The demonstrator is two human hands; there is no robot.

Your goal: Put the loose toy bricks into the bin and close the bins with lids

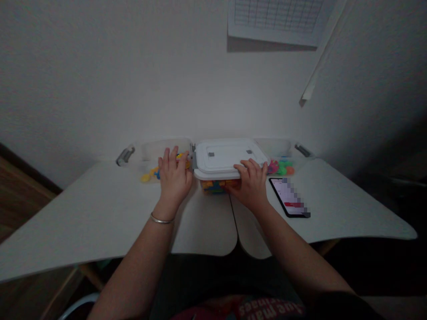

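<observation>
A clear plastic box with a white lid (223, 156) stands at the middle of the table against the wall, with coloured toy pieces (213, 186) visible through its front. My right hand (251, 184) lies on the lid's front right edge, fingers curled over it. My left hand (174, 177) rests at the box's left side, fingers stretched out beside the grey latch. It wears a thin bracelet on the wrist.
Two open clear boxes flank the lidded one: the left box (150, 153) holds yellow and blue pieces, the right box (283, 149) pink, green and orange ones. A phone (289, 197) lies on the white table (100, 213) right of my right hand. The wall is close behind.
</observation>
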